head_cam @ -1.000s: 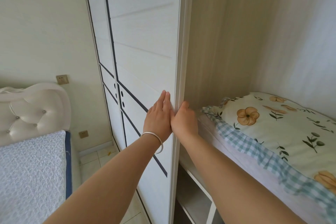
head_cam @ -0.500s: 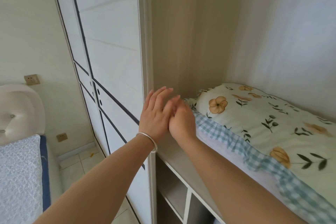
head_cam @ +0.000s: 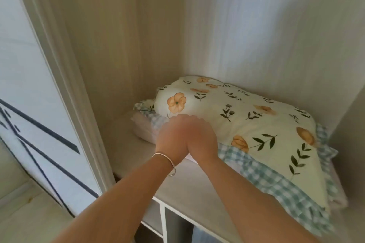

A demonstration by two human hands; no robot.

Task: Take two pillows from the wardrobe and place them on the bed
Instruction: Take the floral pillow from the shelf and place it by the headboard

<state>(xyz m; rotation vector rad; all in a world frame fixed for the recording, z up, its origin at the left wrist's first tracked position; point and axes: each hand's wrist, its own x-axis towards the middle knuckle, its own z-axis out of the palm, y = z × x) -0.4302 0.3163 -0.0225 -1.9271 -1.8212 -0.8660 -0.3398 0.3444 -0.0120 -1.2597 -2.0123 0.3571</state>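
Note:
A cream pillow (head_cam: 246, 120) with orange flowers and a green checked frill lies on the wardrobe shelf (head_cam: 126, 148). Under it, the corner of a pale pink pillow (head_cam: 141, 128) sticks out. My left hand (head_cam: 170, 140), with a silver bangle on the wrist, and my right hand (head_cam: 200, 136) are pressed side by side at the flowered pillow's front left edge. Their fingers curl down onto the frill, and the fingertips are hidden behind the backs of the hands. The bed is out of view.
The white sliding wardrobe door (head_cam: 29, 89) with dark lines stands pushed to the left. Wardrobe walls close in behind and to the right of the pillows. Below the shelf are open compartments with a white divider (head_cam: 163, 221).
My hands left the door edge and moved right and forward onto the flowered pillow's front edge. The view swung right, so the bed and headboard dropped out of sight.

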